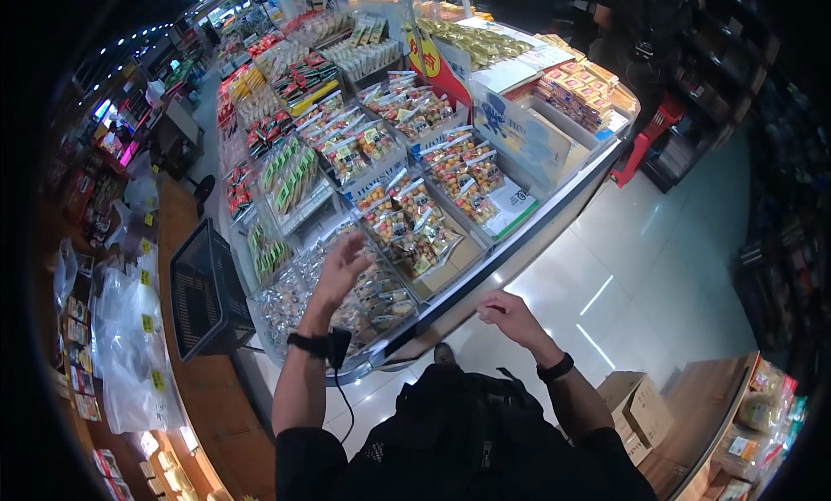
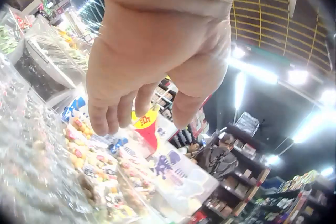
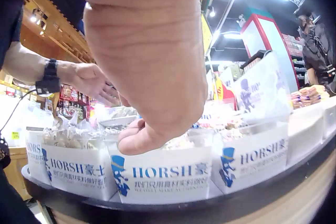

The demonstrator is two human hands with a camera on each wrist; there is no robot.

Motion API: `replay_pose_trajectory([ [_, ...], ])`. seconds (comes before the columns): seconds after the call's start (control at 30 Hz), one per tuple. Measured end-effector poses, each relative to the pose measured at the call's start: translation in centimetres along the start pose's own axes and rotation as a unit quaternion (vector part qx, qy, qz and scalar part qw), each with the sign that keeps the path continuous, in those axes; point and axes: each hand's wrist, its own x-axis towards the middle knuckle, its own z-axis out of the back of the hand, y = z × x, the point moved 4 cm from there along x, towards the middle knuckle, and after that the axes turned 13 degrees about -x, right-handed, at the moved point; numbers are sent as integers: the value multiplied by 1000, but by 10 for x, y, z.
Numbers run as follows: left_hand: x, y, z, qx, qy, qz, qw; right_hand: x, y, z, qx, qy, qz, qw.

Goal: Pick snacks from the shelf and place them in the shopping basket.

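Note:
My left hand point(image 1: 343, 272) hangs over a display stand, above clear-wrapped snack packets point(image 1: 303, 298) in the near left bin. Its fingers are loosely bent and hold nothing, as the left wrist view also shows. Just off the stand's front edge is my right hand point(image 1: 512, 317), fingers loosely curled and nothing in them. In the right wrist view this hand point(image 3: 163, 113) overlaps a white bin front point(image 3: 163, 174) printed HORSH. Nearest to both hands lies a bin of bagged round colourful snacks point(image 1: 411, 224), with bare cardboard at its near end.
A black shopping basket point(image 1: 203, 289) stands left of the display. Wooden shelving point(image 1: 195, 380) with plastic bags runs along the left. Cardboard boxes point(image 1: 636, 410) sit at lower right beside a wooden shelf. Another person point(image 2: 218, 158) in dark clothing stands beyond the display.

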Motion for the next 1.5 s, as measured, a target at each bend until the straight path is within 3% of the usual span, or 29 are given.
replay_pose_trajectory([
  [0.17, 84, 6, 25, 253, -10, -80, 964, 59, 38, -37, -17, -2, 31, 999],
  [0.27, 119, 13, 26, 350, 37, -97, 931, 90, 34, -57, -76, -62, 15, 995],
  [0.37, 137, 29, 20, 449, 68, -90, 886, 108, 23, -76, 61, -27, -59, 996],
  [0.43, 145, 34, 17, 516, 64, -125, 845, 117, 20, -84, 51, -36, -98, 993],
  [0.53, 152, 37, 10, 568, 16, -156, 808, 130, 11, -90, 69, -30, -137, 988],
  [0.73, 162, 35, 1, 593, 0, -99, 799, 150, -7, -96, 39, -43, -159, 986],
  [0.87, 162, 29, -8, 589, 6, -83, 804, 157, -2, -94, 10, -13, -185, 983],
  [0.93, 165, 37, -6, 582, 19, -79, 809, 154, 6, -94, 77, 28, -187, 979],
  [1.03, 168, 33, -2, 480, 32, 27, 876, 160, 2, -91, 69, 59, -178, 980],
  [1.23, 188, 72, 18, 517, 131, -49, 845, 175, 1, -92, 10, 49, -121, 991],
  [1.3, 193, 89, 22, 297, 137, 36, 944, 181, 2, -92, -48, 37, -94, 994],
  [1.33, 194, 98, 23, 178, 136, 79, 971, 183, 0, -91, -94, 39, -94, 990],
  [1.37, 190, 89, 16, 174, 151, 82, 970, 183, 10, -86, -140, 40, -94, 985],
  [1.43, 203, 129, 35, 115, 156, 164, 967, 185, 14, -83, -196, 47, -83, 976],
  [1.5, 198, 119, 28, 155, 161, 186, 957, 190, 7, -84, -216, 55, -63, 973],
])
